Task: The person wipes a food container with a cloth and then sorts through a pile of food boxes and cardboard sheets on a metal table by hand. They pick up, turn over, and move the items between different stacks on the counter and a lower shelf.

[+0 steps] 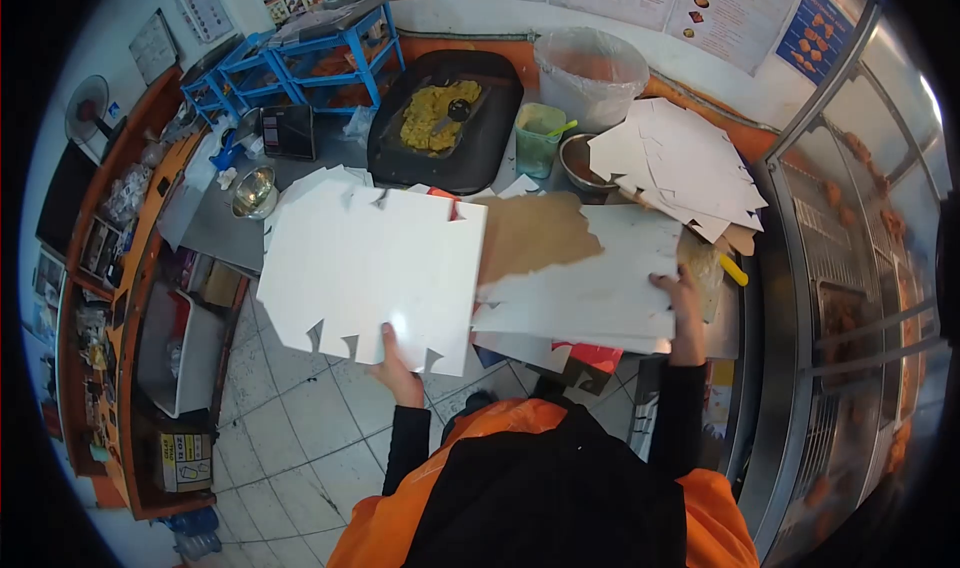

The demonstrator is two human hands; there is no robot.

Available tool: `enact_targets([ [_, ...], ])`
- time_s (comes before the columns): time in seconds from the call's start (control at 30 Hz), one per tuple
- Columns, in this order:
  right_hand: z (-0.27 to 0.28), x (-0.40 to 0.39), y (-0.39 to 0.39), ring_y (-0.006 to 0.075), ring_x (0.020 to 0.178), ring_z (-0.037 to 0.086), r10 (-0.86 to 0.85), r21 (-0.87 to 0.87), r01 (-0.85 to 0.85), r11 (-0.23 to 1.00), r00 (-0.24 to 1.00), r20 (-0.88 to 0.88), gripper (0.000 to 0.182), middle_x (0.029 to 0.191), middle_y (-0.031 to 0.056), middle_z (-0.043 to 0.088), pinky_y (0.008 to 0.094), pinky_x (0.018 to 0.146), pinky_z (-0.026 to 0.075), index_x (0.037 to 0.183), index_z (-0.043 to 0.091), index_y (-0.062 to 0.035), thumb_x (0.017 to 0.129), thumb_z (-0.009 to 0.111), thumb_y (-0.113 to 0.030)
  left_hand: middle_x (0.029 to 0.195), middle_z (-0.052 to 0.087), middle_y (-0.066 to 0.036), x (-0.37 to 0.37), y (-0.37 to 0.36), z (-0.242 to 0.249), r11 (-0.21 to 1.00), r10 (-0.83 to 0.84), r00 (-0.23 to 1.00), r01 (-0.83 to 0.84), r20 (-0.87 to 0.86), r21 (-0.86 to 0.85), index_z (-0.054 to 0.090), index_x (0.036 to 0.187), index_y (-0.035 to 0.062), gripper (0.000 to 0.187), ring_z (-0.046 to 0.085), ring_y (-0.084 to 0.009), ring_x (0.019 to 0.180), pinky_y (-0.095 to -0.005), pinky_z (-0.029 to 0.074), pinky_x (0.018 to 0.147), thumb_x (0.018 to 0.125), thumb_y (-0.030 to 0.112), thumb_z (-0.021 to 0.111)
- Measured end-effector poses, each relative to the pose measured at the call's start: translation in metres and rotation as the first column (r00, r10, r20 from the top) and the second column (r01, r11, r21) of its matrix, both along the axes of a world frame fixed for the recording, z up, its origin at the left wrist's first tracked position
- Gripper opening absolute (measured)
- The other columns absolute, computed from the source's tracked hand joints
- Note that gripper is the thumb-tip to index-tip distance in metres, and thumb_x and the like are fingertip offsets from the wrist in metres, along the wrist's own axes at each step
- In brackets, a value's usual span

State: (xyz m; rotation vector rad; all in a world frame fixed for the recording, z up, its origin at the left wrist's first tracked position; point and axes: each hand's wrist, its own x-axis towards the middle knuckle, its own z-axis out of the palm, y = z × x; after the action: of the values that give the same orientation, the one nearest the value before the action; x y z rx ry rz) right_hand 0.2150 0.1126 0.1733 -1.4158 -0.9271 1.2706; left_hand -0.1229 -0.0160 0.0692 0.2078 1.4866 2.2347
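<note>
My left hand (pixel 398 370) grips the near edge of a flat white cardboard box blank (pixel 375 268) with notched edges, thumb on top and the other fingers hidden beneath. To the right, my right hand (pixel 685 313) is closed around the right edge of a stack of flat cardboard blanks (pixel 610 303). A sheet with a torn-looking brown patch (pixel 535 233) is on that stack. The white blank in my left hand overlaps the stack's left end. More notched white blanks (pixel 690 168) lie piled at the back right.
A black tray (pixel 390 158) with yellow food (pixel 435 118) stands behind the blanks. Near it are a green container (pixel 538 153), a lined bin (pixel 590 78) and a metal bowl (pixel 255 194). A glass-fronted cabinet (pixel 850 268) borders the right side; a blue rack (pixel 330 68) stands back left.
</note>
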Motion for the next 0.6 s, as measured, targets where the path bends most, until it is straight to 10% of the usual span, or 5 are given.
enact_targets([
  [0.23, 0.07, 0.044, -0.037, 0.0182, 0.077, 0.062, 0.014, 0.194, -0.006, 0.981, 0.999, -0.042, 0.027, 0.09, 0.012, 0.06, 0.0273, 0.067, 0.05, 0.097, 0.055, 0.005, 0.074, 0.06, -0.008, 0.113, 0.052, -0.013, 0.01, 0.008, -0.005, 0.997, -0.074, 0.986, 0.075, -0.146, 0.001, 0.043, 0.121, -0.0053, 0.045, 0.053, -0.0206, 0.099, -0.0315, 0.045, 0.084, 0.083, 0.008, 0.062],
  [0.27, 0.07, 0.059, -0.047, 0.0195, 0.091, 0.057, 0.32, 0.39, -0.174, 0.904, 0.88, -0.35, 0.024, 0.098, 0.0125, 0.058, 0.0282, 0.082, 0.049, 0.104, 0.055, 0.0067, 0.086, 0.049, -0.008, 0.113, 0.052, -0.013, 0.011, 0.012, -0.004, 0.998, -0.061, 0.979, 0.056, -0.192, -0.034, 0.043, 0.12, -0.0063, 0.045, 0.053, -0.02, 0.098, -0.0314, 0.045, 0.083, 0.082, 0.009, 0.063],
  [0.33, 0.057, 0.101, -0.047, 0.0212, 0.085, 0.061, 0.026, 0.224, 0.075, 0.972, 0.908, -0.419, 0.022, 0.093, 0.0169, 0.06, 0.029, 0.075, 0.052, 0.098, 0.054, 0.01, 0.08, 0.055, -0.003, 0.112, 0.053, -0.014, 0.013, 0.019, 0.009, 0.999, -0.051, 0.97, 0.048, -0.239, -0.019, 0.045, 0.118, -0.0079, 0.044, 0.054, -0.0195, 0.096, -0.0309, 0.045, 0.082, 0.082, 0.009, 0.063],
  [0.4, 0.069, 0.127, -0.063, 0.0226, 0.085, 0.061, 0.313, 0.358, -0.113, 0.927, 0.761, -0.569, 0.02, 0.099, 0.0214, 0.057, 0.0264, 0.078, 0.053, 0.098, 0.051, 0.014, 0.087, 0.046, -0.002, 0.11, 0.055, -0.014, 0.011, 0.026, 0.02, 0.999, -0.037, 0.957, 0.035, -0.287, -0.011, 0.046, 0.116, -0.0095, 0.042, 0.055, -0.0189, 0.094, -0.0305, 0.045, 0.081, 0.082, 0.009, 0.064],
  [0.6, 0.119, 0.114, -0.131, 0.027, 0.083, 0.061, 0.029, 0.057, 0.084, 0.995, 0.299, -0.954, 0.028, 0.109, 0.0363, 0.046, 0.0253, 0.07, 0.057, 0.104, 0.041, 0.0223, 0.089, 0.038, -0.001, 0.098, 0.061, -0.011, 0.019, 0.043, 0.031, 0.958, -0.287, 0.908, 0.279, -0.304, -0.07, 0.055, 0.105, -0.007, 0.028, 0.057, -0.0158, 0.088, -0.027, 0.044, 0.079, 0.083, 0.008, 0.063],
])
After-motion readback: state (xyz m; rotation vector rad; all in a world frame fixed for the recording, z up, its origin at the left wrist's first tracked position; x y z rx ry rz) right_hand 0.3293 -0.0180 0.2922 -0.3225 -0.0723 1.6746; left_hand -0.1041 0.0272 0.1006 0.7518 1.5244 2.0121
